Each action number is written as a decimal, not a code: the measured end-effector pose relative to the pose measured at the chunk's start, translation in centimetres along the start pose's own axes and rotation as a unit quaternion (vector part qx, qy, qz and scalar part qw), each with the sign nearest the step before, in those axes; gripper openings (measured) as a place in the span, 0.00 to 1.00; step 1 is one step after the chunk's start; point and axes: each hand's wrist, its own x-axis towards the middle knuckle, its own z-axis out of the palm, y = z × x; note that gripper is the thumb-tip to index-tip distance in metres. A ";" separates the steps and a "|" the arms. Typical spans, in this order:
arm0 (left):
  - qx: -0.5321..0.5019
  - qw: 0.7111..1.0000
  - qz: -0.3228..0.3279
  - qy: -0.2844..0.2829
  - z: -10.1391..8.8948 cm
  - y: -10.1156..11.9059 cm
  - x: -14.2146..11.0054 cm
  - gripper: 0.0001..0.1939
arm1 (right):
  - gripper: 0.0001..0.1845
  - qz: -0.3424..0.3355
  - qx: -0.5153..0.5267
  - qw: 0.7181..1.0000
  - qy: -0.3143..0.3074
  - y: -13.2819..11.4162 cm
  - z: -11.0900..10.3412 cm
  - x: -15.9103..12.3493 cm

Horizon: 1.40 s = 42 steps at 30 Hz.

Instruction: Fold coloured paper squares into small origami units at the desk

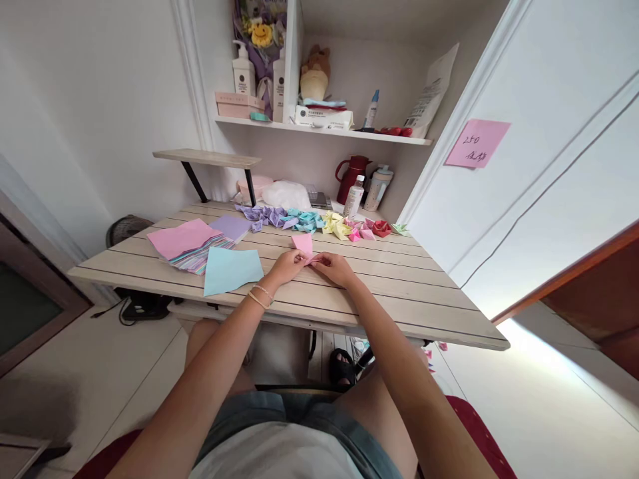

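While both bare hands meet over a pale wooden tabletop with dark grooves (399, 286), a folded piece of pink paper (302, 244) is pinched between their fingers near the front middle of the table. The left hand (289, 266), with two thin bracelets (262, 297) at its wrist, grips the paper's lower left part between thumb and fingertips. The right hand (333, 267) pinches the lower right part in the same way, and the two hands' fingertips nearly touch. A pink flap of the paper stands out beyond them, away from the person; the exact folds are too small to tell.

Just left of the left hand lies a flat light-blue square paper sheet (232, 270), its upper left corner against a thick stack of multicoloured paper sheets (194, 255) with pink on top. A flat purple paper sheet (232, 226) lies behind the stack. Beyond the hands, a row of folded paper pieces crosses the table: purple (274, 215), turquoise (305, 221), yellow (337, 225), pink (367, 234), red (382, 228) and pale green (401, 229), from left to right. Behind the row stands a clear plastic bottle with a white cap (354, 197), near a dark red jug with a handle (353, 178).
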 end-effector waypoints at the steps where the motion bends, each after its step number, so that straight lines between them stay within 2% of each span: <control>1: 0.003 1.000 -0.002 -0.001 0.0 0.1 0.0 0.08 | 0.14 0.000 -0.001 1.000 0.003 0.0 0.0 0.0; 8: -0.006 1.000 -0.009 0.010 -0.2 0.7 -0.2 0.09 | 0.16 0.005 0.002 1.000 0.026 -0.4 0.0 -0.2; 13: -0.046 0.999 -0.019 0.013 -0.3 0.7 0.0 0.14 | 0.20 0.039 0.084 0.994 0.064 -0.3 -0.1 -0.1; 17: -0.063 0.998 -0.018 0.006 -0.2 0.6 0.1 0.15 | 0.22 0.072 0.165 0.979 0.101 -0.2 -0.2 0.1; 23: -0.093 0.995 0.003 0.025 -0.2 0.6 0.1 0.09 | 0.23 0.087 0.227 0.965 0.095 -0.5 -0.1 0.2; 27: -0.133 0.990 -0.009 0.046 -0.3 0.4 0.2 0.12 | 0.24 0.076 0.268 0.957 0.073 -0.9 -0.1 0.1; 34: -0.168 0.984 -0.048 0.044 -0.4 0.7 0.2 0.12 | 0.24 0.082 0.244 0.964 0.067 -0.9 -0.2 0.0; 42: -0.157 0.985 -0.053 0.045 -0.5 1.0 0.2 0.11 | 0.25 0.097 0.213 0.967 0.105 -0.6 -0.2 0.3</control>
